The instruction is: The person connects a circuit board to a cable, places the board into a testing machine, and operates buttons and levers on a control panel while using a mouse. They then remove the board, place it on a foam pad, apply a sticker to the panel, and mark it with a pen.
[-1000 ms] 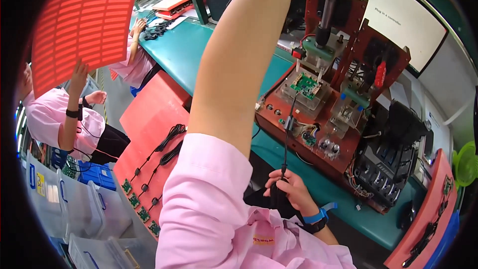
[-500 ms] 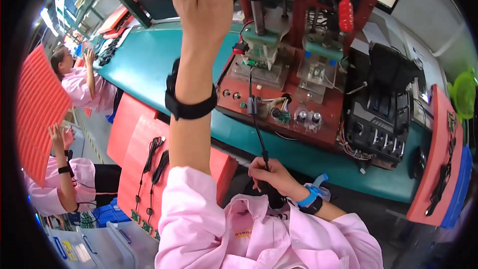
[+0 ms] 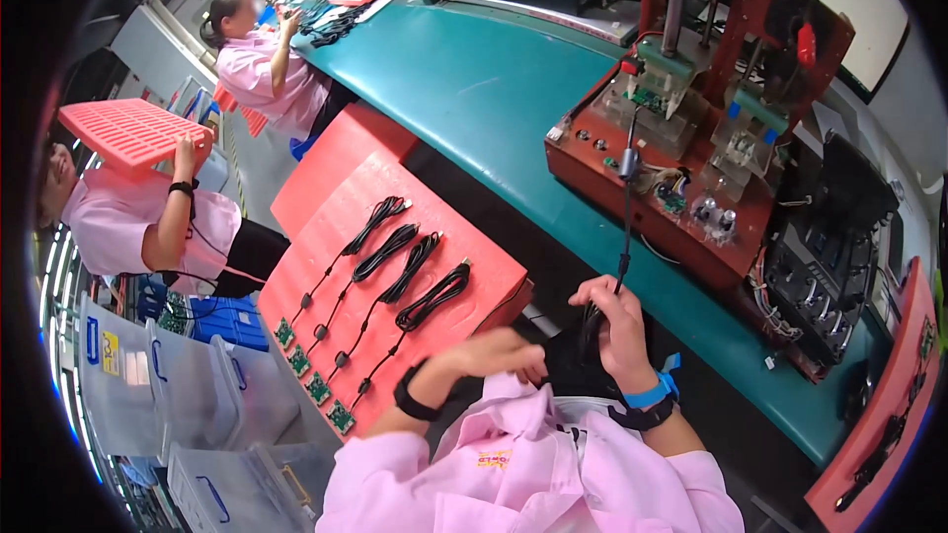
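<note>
My right hand [image 3: 620, 321] is closed around a black cable [image 3: 591, 334], whose bundled part hangs by the fingers. From there the cable runs up through a dark cylindrical lump [image 3: 627, 164] to a small green circuit board [image 3: 647, 99] in the red test fixture [image 3: 632, 199]. My left hand [image 3: 497, 352] is in front of my chest, its fingers loosely bent downward and no object visible in them. Beside it lies a pink foam sheet [image 3: 464, 222] bearing several coiled black cables [image 3: 434, 296], each with a small green board [image 3: 341, 418] at its end.
A green workbench [image 3: 474, 59] stretches behind the foam. A black device with knobs [image 3: 825, 276] stands right of the fixture, and another pink foam piece [image 3: 889, 434] at far right. Two co-workers are on the left, one holding a red ribbed tray [image 3: 138, 133]. Clear plastic bins [image 3: 188, 385] are stacked lower left.
My left hand has come down from up near the fixture to before my chest. The view has swung left, showing more of the foam. My right hand still holds the cable.
</note>
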Demonstrator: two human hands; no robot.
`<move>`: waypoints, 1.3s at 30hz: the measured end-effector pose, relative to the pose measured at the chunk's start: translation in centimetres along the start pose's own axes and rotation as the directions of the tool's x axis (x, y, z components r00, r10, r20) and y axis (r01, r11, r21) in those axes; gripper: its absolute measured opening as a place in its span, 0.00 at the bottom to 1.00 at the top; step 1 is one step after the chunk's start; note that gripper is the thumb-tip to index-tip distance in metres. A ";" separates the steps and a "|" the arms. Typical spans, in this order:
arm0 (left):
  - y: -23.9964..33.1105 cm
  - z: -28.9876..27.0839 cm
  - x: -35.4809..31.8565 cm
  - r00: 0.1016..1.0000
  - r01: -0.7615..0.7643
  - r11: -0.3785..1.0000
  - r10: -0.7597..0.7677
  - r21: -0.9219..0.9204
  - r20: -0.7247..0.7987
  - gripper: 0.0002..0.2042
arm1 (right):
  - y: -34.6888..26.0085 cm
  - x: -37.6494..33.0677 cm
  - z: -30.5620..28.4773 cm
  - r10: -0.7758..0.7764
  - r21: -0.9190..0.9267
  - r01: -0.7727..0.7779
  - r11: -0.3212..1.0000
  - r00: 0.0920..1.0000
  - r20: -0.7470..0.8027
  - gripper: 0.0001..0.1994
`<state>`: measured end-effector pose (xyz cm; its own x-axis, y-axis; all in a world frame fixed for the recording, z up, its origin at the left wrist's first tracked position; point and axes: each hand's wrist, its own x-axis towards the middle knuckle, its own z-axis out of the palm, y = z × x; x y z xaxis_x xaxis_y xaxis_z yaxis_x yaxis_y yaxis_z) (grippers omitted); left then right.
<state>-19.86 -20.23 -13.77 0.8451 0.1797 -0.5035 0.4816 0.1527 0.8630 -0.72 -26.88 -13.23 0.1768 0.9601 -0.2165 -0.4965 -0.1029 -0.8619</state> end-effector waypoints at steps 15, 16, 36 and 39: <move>6.0 -2.6 0.5 0.469 -0.857 0.478 0.570 -0.192 -0.675 0.27 | -2.2 0.3 0.9 0.017 0.455 -0.145 0.878 0.961 0.275 0.14; 5.9 -2.8 0.7 0.472 -0.857 0.474 0.571 -0.199 -0.671 0.27 | -1.8 0.3 1.0 0.017 0.452 -0.141 0.881 0.964 0.267 0.14; 7.3 -7.6 0.5 0.550 -0.387 0.757 0.648 0.527 -0.527 0.12 | 0.9 1.7 2.0 -0.019 0.327 -0.044 0.944 0.982 0.187 0.16; 9.2 -7.2 2.7 0.568 -0.226 0.826 0.542 0.516 -0.619 0.08 | 1.5 2.3 1.7 0.021 0.278 -0.087 0.957 0.972 0.235 0.18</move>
<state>-14.79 -11.33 -7.52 0.5976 0.7866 0.1558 0.3266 -0.4161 0.8486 -2.51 -24.33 -14.20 -0.0377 0.9920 -0.1207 -0.7265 -0.1102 -0.6783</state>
